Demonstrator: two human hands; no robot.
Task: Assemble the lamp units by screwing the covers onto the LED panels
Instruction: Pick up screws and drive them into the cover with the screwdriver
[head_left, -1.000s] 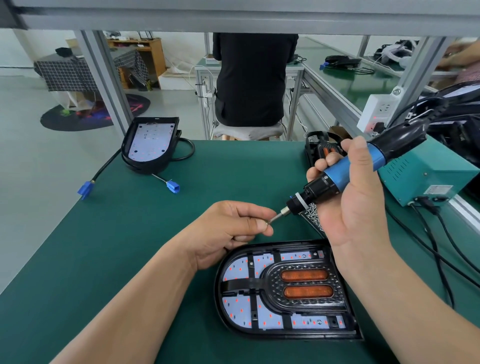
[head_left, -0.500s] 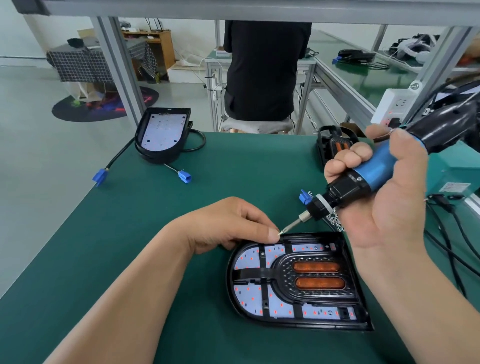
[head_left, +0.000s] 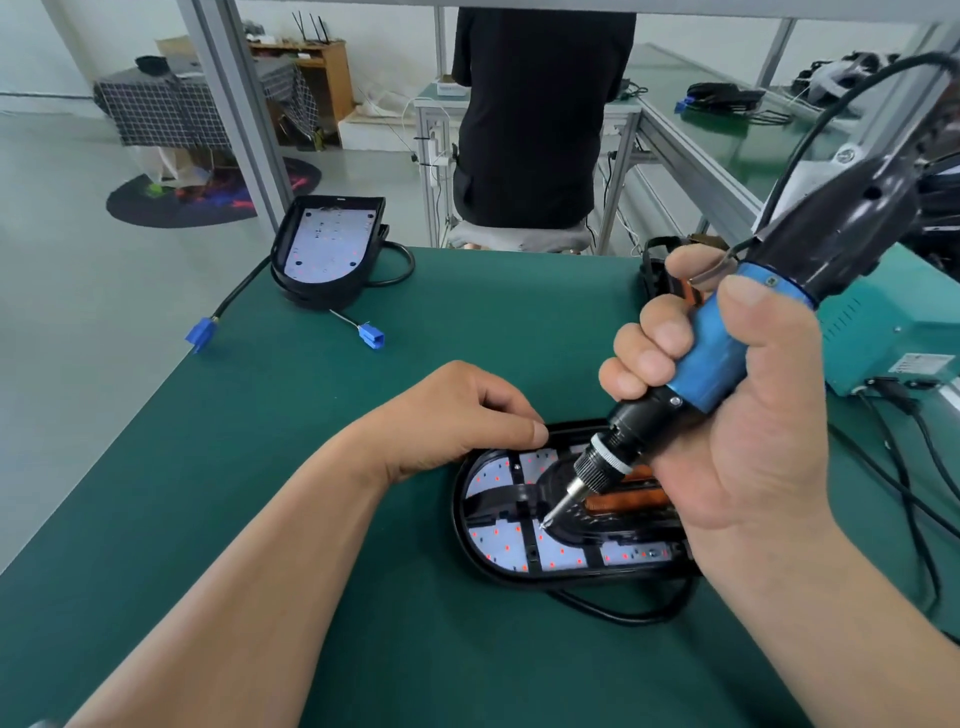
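Leftward, at the far corner of the green table mat (head_left: 234, 493), a second black lamp housing with a bare white board (head_left: 327, 249) sits with its blue plug connectors (head_left: 373, 340), well apart from the work. Nearer, the left hand (head_left: 457, 415) lies knuckles-up, thumb against the far left rim of the black D-shaped lamp unit (head_left: 460, 519). Its fingers are tucked under, and whether they hold anything cannot be told. That unit lies straight ahead of both hands, long axis left to right, rounded end leftward. Its black ribbed cover (head_left: 498, 501) lies over the white, red-dotted LED panel (head_left: 498, 540). The right hand (head_left: 743, 426) is wrapped tight round the blue-and-black corded electric screwdriver (head_left: 711, 353), which leans up and to the right, bit tip touching the cover at a rib crossing left of centre. Driving falls to this hand, and the tool probably wants standing more upright. A black cable (head_left: 623, 616) loops along the near side, and a teal power box (head_left: 883, 332) crowds the right.
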